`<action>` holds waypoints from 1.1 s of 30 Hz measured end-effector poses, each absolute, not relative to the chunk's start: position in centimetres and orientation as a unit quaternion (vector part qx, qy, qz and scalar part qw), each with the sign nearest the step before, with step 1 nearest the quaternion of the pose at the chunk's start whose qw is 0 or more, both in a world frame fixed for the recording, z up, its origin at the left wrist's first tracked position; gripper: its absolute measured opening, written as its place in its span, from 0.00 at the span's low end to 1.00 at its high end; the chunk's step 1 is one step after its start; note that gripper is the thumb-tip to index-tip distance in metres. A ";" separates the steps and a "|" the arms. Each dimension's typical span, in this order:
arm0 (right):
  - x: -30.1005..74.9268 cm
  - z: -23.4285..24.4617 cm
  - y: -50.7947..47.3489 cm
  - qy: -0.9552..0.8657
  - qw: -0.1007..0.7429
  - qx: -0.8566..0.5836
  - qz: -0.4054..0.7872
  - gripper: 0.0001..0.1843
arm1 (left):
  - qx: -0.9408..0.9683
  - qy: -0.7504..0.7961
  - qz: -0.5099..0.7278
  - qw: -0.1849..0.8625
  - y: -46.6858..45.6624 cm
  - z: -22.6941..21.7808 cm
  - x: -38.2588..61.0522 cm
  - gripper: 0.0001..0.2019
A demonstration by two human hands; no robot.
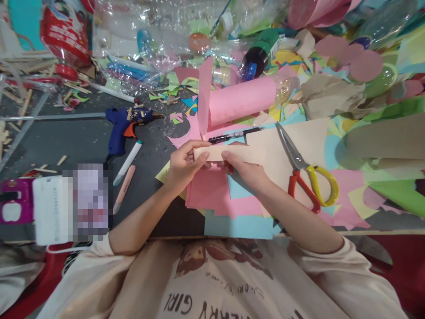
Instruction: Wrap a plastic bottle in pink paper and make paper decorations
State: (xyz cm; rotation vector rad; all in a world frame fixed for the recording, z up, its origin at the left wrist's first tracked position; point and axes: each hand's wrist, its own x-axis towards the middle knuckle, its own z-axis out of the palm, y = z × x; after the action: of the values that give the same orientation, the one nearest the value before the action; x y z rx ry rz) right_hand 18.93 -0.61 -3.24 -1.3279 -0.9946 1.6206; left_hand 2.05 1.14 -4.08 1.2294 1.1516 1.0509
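Observation:
Both hands hold a beige paper strip (232,153) flat above a stack of pink paper sheets (212,190). My left hand (184,164) pinches the strip's left end between thumb and fingers. My right hand (245,170) grips the strip near its middle, thumb on top. A black pen (234,135) lies just beyond the strip. Scissors (305,173) with red and yellow handles lie to the right of my right hand, blades shut and pointing away.
A blue glue gun (128,126) and two markers (128,161) lie left on the dark table (66,141). A pink paper roll (242,99), plastic bottles (259,57), paper scraps and brown paper (332,95) crowd the back and right. A white device (51,208) sits at the near left.

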 end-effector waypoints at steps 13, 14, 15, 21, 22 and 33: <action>19.0 -3.3 -0.9 -0.404 0.393 -0.524 0.638 0.20 | 0.541 0.475 0.439 0.538 1.0 -4.1 1.8 0.06; 19.0 -3.3 -0.9 -0.404 0.394 -0.522 0.640 0.20 | 0.541 0.474 0.441 0.536 1.1 -4.2 1.8 0.06; 19.0 -3.3 -0.9 -0.403 0.396 -0.519 0.641 0.20 | 0.542 0.473 0.443 0.535 1.1 -4.2 1.8 0.06; 18.9 -3.3 -1.0 -0.393 0.409 -0.510 0.647 0.20 | 0.539 0.476 0.450 0.530 1.1 -4.2 2.0 0.06; 18.9 -3.3 -1.0 -0.390 0.411 -0.511 0.647 0.19 | 0.539 0.480 0.450 0.526 1.1 -4.1 2.1 0.06; 18.8 -3.0 -0.8 -0.344 0.445 -0.507 0.654 0.25 | 0.558 0.503 0.492 0.439 1.2 -4.5 1.7 0.07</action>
State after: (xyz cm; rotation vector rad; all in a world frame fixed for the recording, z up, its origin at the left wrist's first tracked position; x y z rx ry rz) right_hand 18.78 -0.82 -3.03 -1.2560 -0.8519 1.6201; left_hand 1.75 1.19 -4.50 1.3868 1.2506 1.2221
